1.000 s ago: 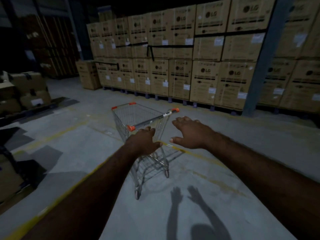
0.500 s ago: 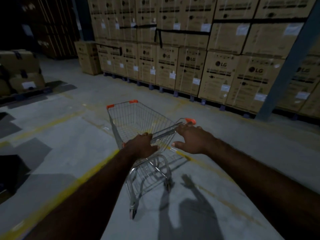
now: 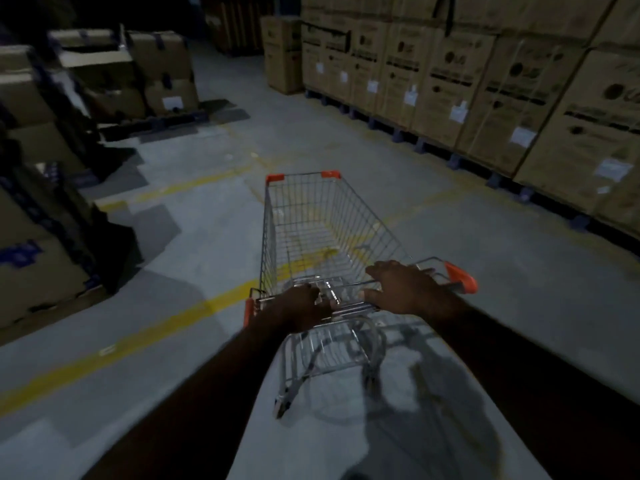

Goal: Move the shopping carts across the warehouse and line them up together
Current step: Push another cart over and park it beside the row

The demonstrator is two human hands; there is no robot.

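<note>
Nearest, two bare forearms are stretched forward over the smooth grey concrete floor (image 3: 519, 271), where a soft dark shadow (image 3: 433, 410) is cast below them. The left hand (image 3: 303, 308) is curled tight round the tubular metal handle (image 3: 348, 289), knuckles up. The right hand (image 3: 410, 289) is laid on top of the same bar, fingers stretched out and slightly splayed, thumb pointed toward the left hand; whether anything is wrapped beneath cannot be told. An orange plastic end cap (image 3: 460, 277) is seen just beyond the right hand.

The shopping cart (image 3: 268, 220) is held in the middle of the floor, straddling a worn yellow painted line (image 3: 138, 341). Its basket is formed of thin shiny wire in a tapering grid, with orange corner guards (image 3: 275, 177) at the far rim.

Along the left edge of the floor, blurred brown cardboard cartons (image 3: 34, 254) with blue print are stacked. Along the right edge, tall rectangular cardboard boxes (image 3: 519, 91) with white labels are lined up on low blue pallet feet (image 3: 453, 162).
</note>
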